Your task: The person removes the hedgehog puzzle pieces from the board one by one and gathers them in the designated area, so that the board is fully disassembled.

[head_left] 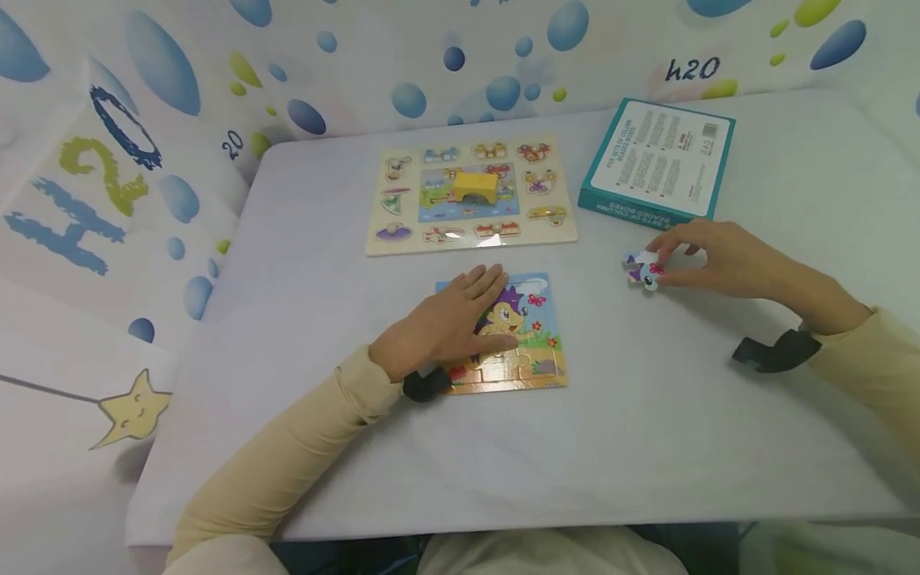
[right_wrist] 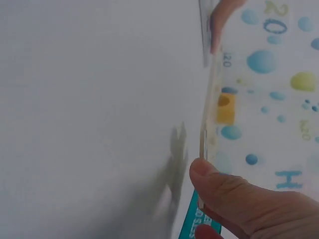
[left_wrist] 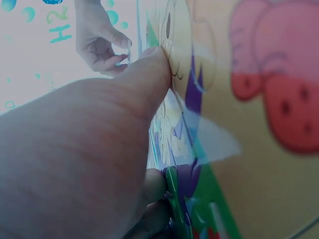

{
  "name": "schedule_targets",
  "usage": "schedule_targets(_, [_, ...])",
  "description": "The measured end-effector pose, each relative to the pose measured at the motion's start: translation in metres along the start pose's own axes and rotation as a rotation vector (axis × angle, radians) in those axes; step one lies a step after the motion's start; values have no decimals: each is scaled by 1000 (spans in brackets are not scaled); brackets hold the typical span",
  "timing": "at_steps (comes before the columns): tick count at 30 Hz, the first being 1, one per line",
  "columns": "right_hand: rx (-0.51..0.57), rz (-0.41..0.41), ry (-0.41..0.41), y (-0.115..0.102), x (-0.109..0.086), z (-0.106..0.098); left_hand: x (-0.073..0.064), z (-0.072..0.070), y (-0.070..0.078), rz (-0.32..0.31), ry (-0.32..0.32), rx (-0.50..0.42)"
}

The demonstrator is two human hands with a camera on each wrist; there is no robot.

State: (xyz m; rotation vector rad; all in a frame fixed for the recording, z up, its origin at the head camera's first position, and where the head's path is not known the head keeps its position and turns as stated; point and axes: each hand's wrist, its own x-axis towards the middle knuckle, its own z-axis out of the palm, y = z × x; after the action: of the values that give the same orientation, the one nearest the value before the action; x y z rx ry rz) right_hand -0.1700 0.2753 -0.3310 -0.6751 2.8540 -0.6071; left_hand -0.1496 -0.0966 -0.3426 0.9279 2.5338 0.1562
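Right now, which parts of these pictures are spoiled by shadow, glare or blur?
Head view: soft shadow on the white table beside the right hand; left wrist view: the puzzle looks soft up close, pale glare across it, background at upper left washed out; right wrist view: a soft-edged shadow on the table.

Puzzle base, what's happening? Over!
Left hand resting on picture puzzle, partly covering it. Right hand pinching small printed piece. Teal box beyond piece, not between it and puzzle.
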Motion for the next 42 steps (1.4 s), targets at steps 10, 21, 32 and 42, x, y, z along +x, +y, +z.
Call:
schedule_targets(10, [-4,70,-17,25,-15,-4,-1,-2,2,-3,-8,10])
schedule_targets(21, [-7,98,-72,25,-15,-7,-1,0,0,-1,3,20])
schedule_targets(32, [-18,-17,-42,-46,18,-3,-3,-2,1,-20,7,35])
schedule_targets(42, [51,-152,-147,-122,64,38,-3,-1,3,-15,19,51])
